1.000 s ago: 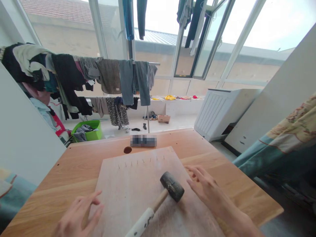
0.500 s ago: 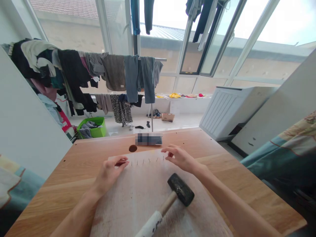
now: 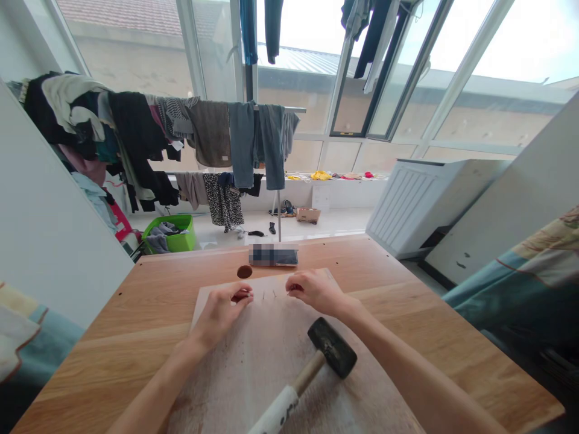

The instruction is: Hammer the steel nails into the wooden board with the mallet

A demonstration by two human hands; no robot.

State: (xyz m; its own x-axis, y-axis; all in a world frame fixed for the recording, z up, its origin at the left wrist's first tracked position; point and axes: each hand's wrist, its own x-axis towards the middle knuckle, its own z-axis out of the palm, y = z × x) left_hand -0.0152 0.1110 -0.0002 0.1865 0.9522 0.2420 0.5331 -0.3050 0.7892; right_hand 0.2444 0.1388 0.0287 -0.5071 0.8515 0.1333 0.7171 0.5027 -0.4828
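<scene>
A pale wooden board [image 3: 253, 361] lies before me with several thin nails standing in its far part. Two nails show between my hands: an upright nail [image 3: 263, 295] and a slightly leaning nail [image 3: 274, 294]. My left hand [image 3: 226, 308] is closed in a pinch at the nail left of these, and the fingers cover most of it. On the other side, my right hand [image 3: 314, 290] pinches at the nail to their right, also mostly hidden. The outer nails are behind my hands. A black-headed mallet [image 3: 332, 348] with a white-wrapped handle rests on the board, untouched.
The board lies on a wooden table [image 3: 149, 319] with a round hole [image 3: 244, 272]. A dark flat object [image 3: 274, 255], partly blurred, lies at the far edge. Beyond stand a laundry rack with clothes [image 3: 210, 132], a green basket [image 3: 181, 241] and a white cabinet-like unit [image 3: 411, 199].
Both hands have moved inward along the row of nails, the left to the right and the right to the left. Their fingers have closed more. The mallet has stayed put.
</scene>
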